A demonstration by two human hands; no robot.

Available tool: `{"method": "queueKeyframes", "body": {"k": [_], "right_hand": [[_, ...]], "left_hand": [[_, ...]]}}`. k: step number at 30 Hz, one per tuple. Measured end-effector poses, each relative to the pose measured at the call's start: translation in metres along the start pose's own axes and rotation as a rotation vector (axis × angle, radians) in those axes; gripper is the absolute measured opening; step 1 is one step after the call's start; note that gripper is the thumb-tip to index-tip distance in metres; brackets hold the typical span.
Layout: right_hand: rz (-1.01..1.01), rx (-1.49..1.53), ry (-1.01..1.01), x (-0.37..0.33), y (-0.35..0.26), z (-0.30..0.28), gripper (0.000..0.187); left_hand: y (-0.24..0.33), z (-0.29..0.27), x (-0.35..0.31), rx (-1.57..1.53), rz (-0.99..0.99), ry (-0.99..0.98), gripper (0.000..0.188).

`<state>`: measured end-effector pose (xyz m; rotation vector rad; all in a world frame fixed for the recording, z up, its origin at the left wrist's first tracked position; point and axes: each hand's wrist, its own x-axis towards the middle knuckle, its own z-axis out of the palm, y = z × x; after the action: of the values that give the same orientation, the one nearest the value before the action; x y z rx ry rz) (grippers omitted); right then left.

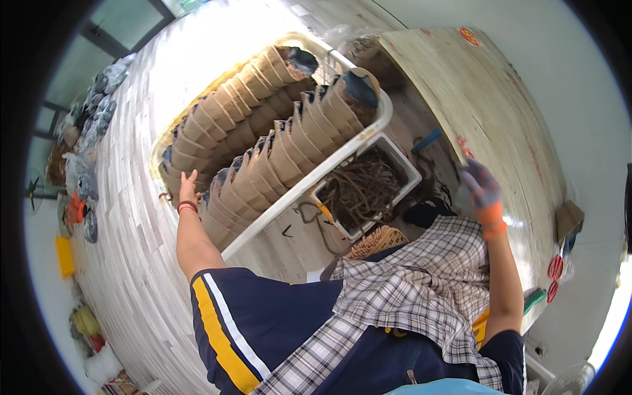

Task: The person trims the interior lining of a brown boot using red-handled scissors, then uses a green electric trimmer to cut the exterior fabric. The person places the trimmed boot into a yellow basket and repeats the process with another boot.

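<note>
My left hand (189, 189), bare with a beaded bracelet at the wrist, reaches to the near left end of a large pale plastic crate (316, 170). Its fingers are stretched out against the end of a stack of nested brown cup-shaped pieces (263, 168) with dark linings. A second such stack (227, 92) lies alongside in the crate. On the right, my right hand (482, 184) wears a grey glove with an orange cuff. It hovers by the edge of a wooden table (474, 85), smeared by motion, and I cannot make out anything in it.
Below the crate, a smaller white bin (411, 172) holds a tangle of brown strips (368, 187). A blue object (426, 141) lies beside it. Red-handled scissors (555, 268) and a green item (534, 300) sit along the table's right side. Plastic bags (102, 112) line the far left wall.
</note>
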<state>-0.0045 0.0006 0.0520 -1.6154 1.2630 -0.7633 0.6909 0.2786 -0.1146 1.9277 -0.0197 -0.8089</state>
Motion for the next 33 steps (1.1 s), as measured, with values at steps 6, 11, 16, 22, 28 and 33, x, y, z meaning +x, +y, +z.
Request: {"method": "queueKeyframes", "body": {"k": [6,11,16,22,28,33], "right_hand": [[0.127,0.004,0.761,-0.200,0.086,-0.141,0.036],[0.383,-0.172,1.296,-0.362,0.180,-0.144,0.034],[0.860,-0.490,1.586,-0.506,0.208,-0.073,0.039],[1.201,0.033,1.134,-0.558,0.235,0.029,0.041],[1.135,-0.206,0.836,-0.544,0.273,0.118,0.051],[1.261,0.268,1.464,-0.584,0.316,0.129,0.065]], "left_hand": [[0.021,0.053,0.038,0.228,0.077,0.116,0.082],[0.098,0.167,0.054,0.351,0.546,-0.012,0.034],[0.160,0.440,-0.172,0.451,1.176,-0.360,0.035],[0.082,0.560,-0.468,0.359,1.911,-1.164,0.030],[-0.026,0.530,-0.626,0.222,1.995,-2.028,0.031],[-0.071,0.516,-0.638,0.106,2.230,-2.395,0.026]]}}
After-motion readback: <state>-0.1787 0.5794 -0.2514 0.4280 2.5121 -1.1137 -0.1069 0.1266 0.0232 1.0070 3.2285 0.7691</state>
